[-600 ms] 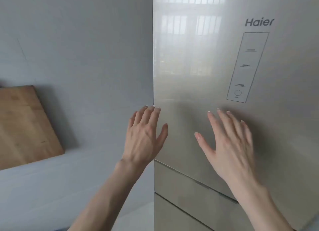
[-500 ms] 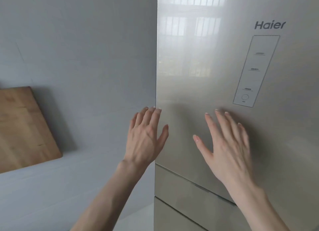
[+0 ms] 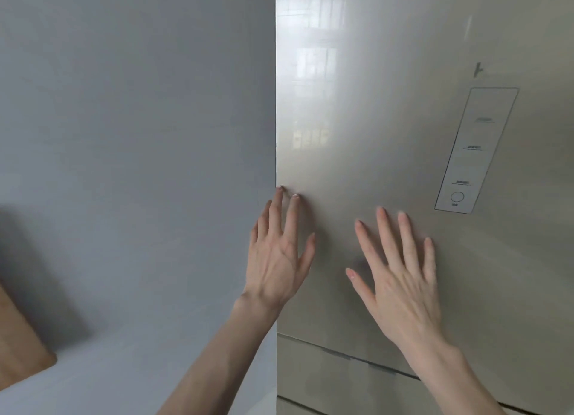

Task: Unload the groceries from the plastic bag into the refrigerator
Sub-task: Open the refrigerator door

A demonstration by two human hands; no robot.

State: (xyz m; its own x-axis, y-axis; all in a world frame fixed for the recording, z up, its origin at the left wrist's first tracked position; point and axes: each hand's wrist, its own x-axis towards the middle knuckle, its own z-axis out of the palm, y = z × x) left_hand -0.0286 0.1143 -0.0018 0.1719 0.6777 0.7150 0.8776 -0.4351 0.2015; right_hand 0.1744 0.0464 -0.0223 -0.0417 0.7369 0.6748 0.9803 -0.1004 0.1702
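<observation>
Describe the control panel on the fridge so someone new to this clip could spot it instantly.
Start at the glossy beige refrigerator door filling the right side. On its right part, above the right hand, sits the control panel: a tall, thin-outlined slanted rectangle with three short text lines and a round button at the bottom, the door's only outlined shape.

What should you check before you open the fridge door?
1. Fridge door shut: ok, no gap shows.
2. Left hand at the door's left edge: ok, fingertips reach it.
3. Right hand empty: ok, spread flat against the door.
4. Plastic bag within reach: cannot tell, not in view.
5. Room for the door to swing: cannot tell; the grey wall is close beside it.
</observation>
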